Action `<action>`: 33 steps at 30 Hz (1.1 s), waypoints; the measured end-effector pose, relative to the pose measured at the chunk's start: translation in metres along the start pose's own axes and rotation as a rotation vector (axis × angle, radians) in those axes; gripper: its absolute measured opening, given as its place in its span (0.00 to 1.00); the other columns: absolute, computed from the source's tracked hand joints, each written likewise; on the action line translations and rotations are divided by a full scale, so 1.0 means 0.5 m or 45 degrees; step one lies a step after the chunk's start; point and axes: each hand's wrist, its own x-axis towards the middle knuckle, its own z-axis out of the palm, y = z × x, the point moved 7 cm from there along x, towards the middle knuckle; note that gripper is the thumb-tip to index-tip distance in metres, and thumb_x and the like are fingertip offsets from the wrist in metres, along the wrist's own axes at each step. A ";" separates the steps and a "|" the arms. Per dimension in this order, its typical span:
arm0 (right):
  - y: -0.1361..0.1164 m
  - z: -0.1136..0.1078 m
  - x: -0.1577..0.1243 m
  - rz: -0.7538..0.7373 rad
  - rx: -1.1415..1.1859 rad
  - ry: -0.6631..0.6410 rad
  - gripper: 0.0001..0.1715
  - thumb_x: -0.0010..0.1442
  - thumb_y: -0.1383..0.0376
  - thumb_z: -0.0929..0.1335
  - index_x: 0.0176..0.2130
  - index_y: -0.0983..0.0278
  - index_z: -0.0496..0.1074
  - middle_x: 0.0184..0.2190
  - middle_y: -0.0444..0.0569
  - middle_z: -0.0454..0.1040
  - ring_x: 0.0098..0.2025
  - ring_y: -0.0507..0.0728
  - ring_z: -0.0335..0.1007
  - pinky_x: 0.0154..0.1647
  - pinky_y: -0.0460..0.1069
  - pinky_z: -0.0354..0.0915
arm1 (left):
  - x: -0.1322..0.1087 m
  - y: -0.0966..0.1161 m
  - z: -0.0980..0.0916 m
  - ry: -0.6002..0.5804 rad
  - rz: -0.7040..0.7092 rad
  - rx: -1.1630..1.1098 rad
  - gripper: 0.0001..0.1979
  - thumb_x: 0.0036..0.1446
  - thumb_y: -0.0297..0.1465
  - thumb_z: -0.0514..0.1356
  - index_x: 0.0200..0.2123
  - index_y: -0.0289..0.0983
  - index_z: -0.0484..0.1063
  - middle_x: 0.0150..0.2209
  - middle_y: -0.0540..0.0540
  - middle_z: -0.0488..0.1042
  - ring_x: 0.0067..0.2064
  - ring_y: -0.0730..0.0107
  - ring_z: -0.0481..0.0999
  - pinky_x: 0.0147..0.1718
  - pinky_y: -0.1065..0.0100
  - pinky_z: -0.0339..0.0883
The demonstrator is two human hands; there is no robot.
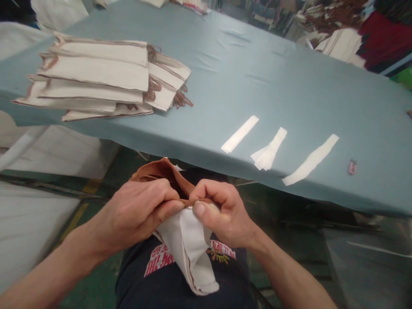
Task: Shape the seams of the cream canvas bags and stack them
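Observation:
Close to my body, both hands grip the brown edge of a cream fabric bag (193,240) with a brown lining. My left hand (141,210) pinches that edge between thumb and fingers. Right beside it, my right hand (222,210) pinches the same edge, its thumb on the cream side. A small white bit shows at the edge between the two thumbs; I cannot make out what it is. The bag's brown inner side opens away from me, and its cream body hangs down over my dark printed shirt.
On the blue-covered table (219,81) lies a stack of cream bags (96,73) with brown cords. White strips (241,134) and a small pink object (352,167) lie near its front edge. Piled fabric (341,45) is beyond the far right edge.

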 end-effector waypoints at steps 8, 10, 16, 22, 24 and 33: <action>-0.043 0.011 -0.001 -0.367 -0.419 -0.065 0.06 0.59 0.70 0.67 0.31 0.60 0.67 0.21 0.35 0.62 0.20 0.46 0.51 0.21 0.43 0.51 | 0.001 0.007 -0.011 -0.271 -0.123 -0.366 0.12 0.74 0.33 0.55 0.40 0.42 0.78 0.31 0.52 0.81 0.30 0.69 0.78 0.33 0.71 0.70; -0.057 0.009 0.000 -0.447 -0.504 -0.082 0.06 0.61 0.70 0.67 0.32 0.61 0.68 0.22 0.36 0.65 0.20 0.46 0.53 0.21 0.43 0.52 | 0.008 0.015 -0.019 -0.331 -0.127 -0.410 0.15 0.75 0.33 0.52 0.40 0.43 0.78 0.32 0.52 0.81 0.31 0.68 0.78 0.33 0.70 0.69; -0.057 0.003 0.001 -0.465 -0.552 -0.098 0.07 0.63 0.70 0.66 0.32 0.61 0.69 0.22 0.36 0.65 0.21 0.47 0.54 0.23 0.43 0.53 | 0.012 0.016 -0.030 -0.214 0.046 -0.118 0.15 0.76 0.34 0.59 0.32 0.43 0.70 0.27 0.56 0.74 0.25 0.72 0.69 0.27 0.68 0.58; -0.036 -0.010 -0.001 -0.342 -0.349 -0.092 0.06 0.63 0.70 0.67 0.32 0.62 0.70 0.22 0.35 0.63 0.20 0.46 0.52 0.21 0.43 0.52 | 0.000 0.016 -0.021 -0.258 0.022 -0.180 0.14 0.76 0.32 0.59 0.32 0.43 0.68 0.26 0.57 0.72 0.25 0.73 0.69 0.28 0.70 0.60; -0.035 -0.018 -0.002 -0.338 -0.345 -0.073 0.07 0.63 0.70 0.67 0.32 0.62 0.69 0.22 0.35 0.63 0.20 0.46 0.52 0.22 0.43 0.53 | 0.008 0.019 -0.023 -0.295 -0.010 -0.225 0.13 0.75 0.31 0.57 0.34 0.43 0.72 0.28 0.57 0.75 0.26 0.72 0.72 0.30 0.70 0.62; -0.052 -0.024 -0.015 -0.523 -0.588 -0.083 0.06 0.66 0.71 0.67 0.35 0.62 0.70 0.24 0.36 0.66 0.22 0.46 0.57 0.24 0.43 0.54 | 0.049 0.031 -0.005 -0.336 -0.041 -0.219 0.08 0.77 0.33 0.57 0.44 0.44 0.76 0.37 0.56 0.82 0.36 0.73 0.80 0.37 0.74 0.67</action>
